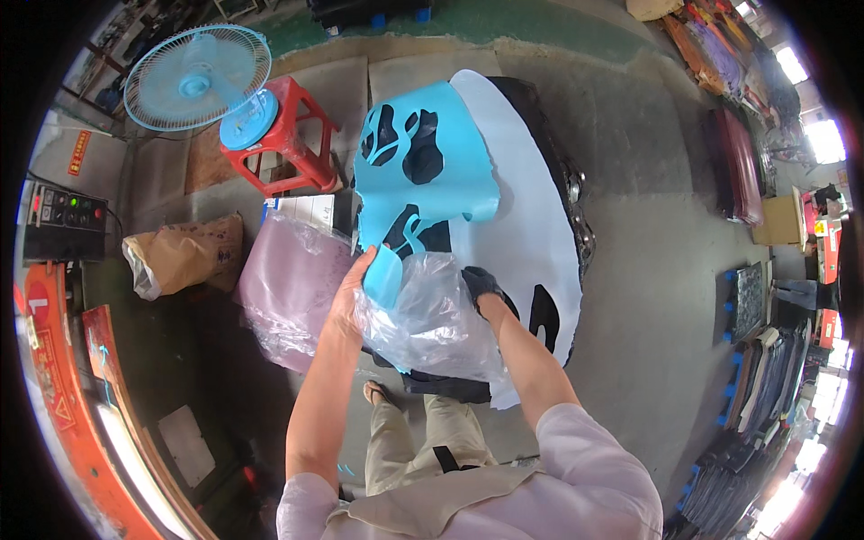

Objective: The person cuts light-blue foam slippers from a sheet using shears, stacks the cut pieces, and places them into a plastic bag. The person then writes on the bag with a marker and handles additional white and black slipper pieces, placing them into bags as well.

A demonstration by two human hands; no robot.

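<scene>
While the left hand [353, 283] grips 1 blue piece [384, 277], the gloved right hand [482, 283] looks curled, hold unclear.

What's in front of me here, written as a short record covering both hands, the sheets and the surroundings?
Left grip: left hand, holding a small blue piece
Right grip: right hand, dark-gloved, at the clear plastic; exact hold unclear
Sheets: blue sheet with cut-out openings, overlapping a white sheet
Left side: pinkish-purple bundle in clear wrap; brown paper sack
Stool: red stool, bearing a blue fan
</scene>
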